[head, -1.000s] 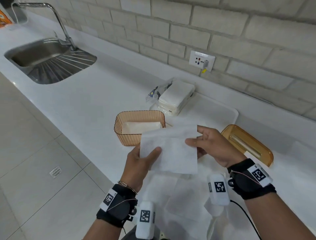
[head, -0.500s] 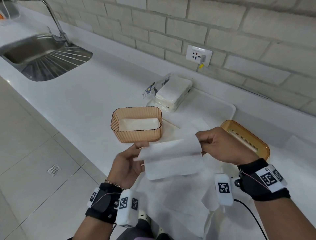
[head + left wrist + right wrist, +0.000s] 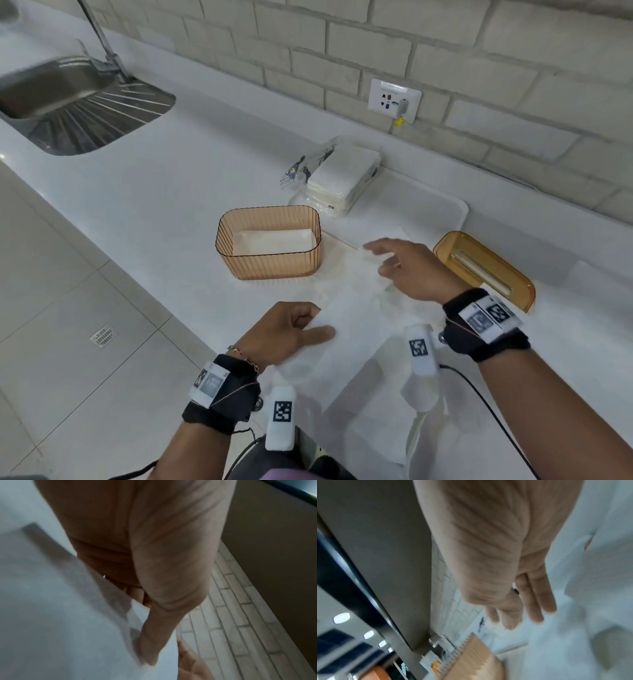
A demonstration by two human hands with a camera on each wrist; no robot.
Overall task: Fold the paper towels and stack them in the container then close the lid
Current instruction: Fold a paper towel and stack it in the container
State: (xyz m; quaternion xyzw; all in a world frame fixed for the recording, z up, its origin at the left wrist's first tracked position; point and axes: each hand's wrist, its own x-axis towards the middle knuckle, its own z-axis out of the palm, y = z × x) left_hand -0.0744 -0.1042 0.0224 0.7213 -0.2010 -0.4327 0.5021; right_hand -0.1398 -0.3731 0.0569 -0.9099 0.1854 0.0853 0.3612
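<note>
Two hands, one container, one lid.

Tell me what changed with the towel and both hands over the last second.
The paper towel, held up in the air by both hands, has come down onto the counter. The right hand has let go and hovers open; the left hand still grips its edge. Container and lid unmoved.
</note>
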